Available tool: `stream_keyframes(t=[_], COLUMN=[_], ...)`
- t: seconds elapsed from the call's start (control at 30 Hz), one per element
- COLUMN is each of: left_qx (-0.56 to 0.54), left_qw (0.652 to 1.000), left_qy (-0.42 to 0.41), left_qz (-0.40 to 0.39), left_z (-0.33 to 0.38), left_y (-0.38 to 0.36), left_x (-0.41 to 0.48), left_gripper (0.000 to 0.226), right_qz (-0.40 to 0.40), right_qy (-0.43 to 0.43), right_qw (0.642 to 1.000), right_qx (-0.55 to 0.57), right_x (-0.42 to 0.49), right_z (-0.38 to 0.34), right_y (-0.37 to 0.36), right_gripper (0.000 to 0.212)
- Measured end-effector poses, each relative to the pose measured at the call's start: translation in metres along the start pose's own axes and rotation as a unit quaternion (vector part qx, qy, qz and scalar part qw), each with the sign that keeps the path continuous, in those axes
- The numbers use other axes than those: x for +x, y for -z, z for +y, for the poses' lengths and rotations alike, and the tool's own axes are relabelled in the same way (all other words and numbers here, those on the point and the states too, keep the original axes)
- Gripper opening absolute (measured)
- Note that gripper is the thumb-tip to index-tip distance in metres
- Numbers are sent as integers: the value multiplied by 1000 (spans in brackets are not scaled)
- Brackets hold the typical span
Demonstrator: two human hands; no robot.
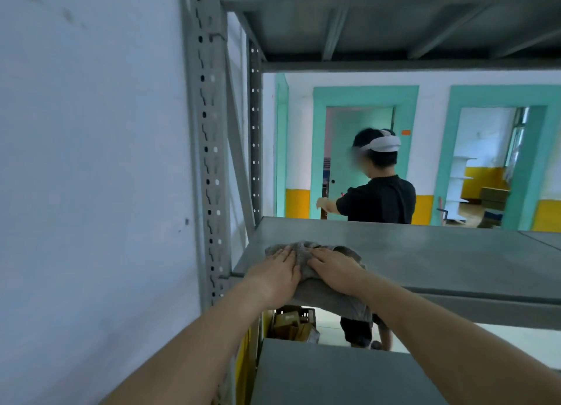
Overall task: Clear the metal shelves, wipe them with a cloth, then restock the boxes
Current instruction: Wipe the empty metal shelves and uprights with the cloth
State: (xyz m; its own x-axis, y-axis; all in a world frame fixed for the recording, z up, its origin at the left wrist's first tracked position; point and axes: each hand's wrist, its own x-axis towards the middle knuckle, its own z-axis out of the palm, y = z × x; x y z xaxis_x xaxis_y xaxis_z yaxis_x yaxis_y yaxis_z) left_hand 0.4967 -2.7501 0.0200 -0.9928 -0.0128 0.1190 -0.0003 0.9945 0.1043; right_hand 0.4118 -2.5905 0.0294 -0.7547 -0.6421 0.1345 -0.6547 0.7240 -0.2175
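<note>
Wipe step: our left hand (274,275) and right hand (334,271) press flat on the grey cloth (302,252) at the front-left corner of the middle shelf (425,252), both grips released, cloth edge hanging over the lip. Next we probably sweep right along it with even pressure. Count: one cloth, three shelf levels visible, boxes (291,325) below too jumbled to count.

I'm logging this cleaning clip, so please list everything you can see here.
cloth: one, grey, middle shelf's front left corner, drooping over edge
shelves: three, grey, stacked
post: one, grey, perforated, left
boxes: several, brown, in dark crate below
doorways: two, teal-framed, far wall
other person: one, black shirt, behind shelves
left hand: one, flat on cloth
right hand: one, flat on cloth
</note>
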Motion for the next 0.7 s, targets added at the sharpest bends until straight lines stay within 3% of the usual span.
stream_keyframes(t=[0.4, 0.7], left_qx=[3, 12], left_qw=[998, 996], left_qy=[49, 80], left_qz=[-28, -43], left_z=[-31, -57], left_y=[14, 6], left_x=[28, 123], left_gripper=[57, 56], right_qz=[-13, -24], right_qy=[70, 48], right_qw=[996, 998], right_qx=[-52, 20], right_x=[55, 162], right_z=[-10, 43], right_y=[-12, -21], right_gripper=[52, 59])
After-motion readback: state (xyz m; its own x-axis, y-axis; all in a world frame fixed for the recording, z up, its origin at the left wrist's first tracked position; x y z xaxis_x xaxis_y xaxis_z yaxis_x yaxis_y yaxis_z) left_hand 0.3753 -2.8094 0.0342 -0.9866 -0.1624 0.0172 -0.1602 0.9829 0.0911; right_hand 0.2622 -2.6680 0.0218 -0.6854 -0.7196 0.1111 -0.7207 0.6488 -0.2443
